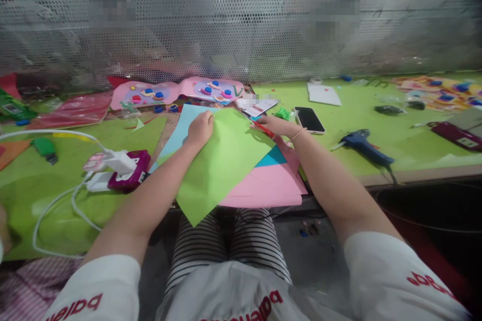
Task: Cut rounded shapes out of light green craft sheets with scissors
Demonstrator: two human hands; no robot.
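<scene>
A lime green sheet of paper is pinched at its upper left edge by my left hand. My right hand grips a pair of scissors with red handles, and their blades point toward the sheet's upper right edge. Whether the blades touch the paper is hard to make out. Under the green sheet lie a light blue sheet, pink sheets and a darker blue piece. The green sheet's lower corner hangs past the table edge, over my lap.
Left of me, a purple power socket block holds white chargers with cables. To the right lie a phone and a blue glue gun. Behind are pink decorated pieces and a perforated metal screen.
</scene>
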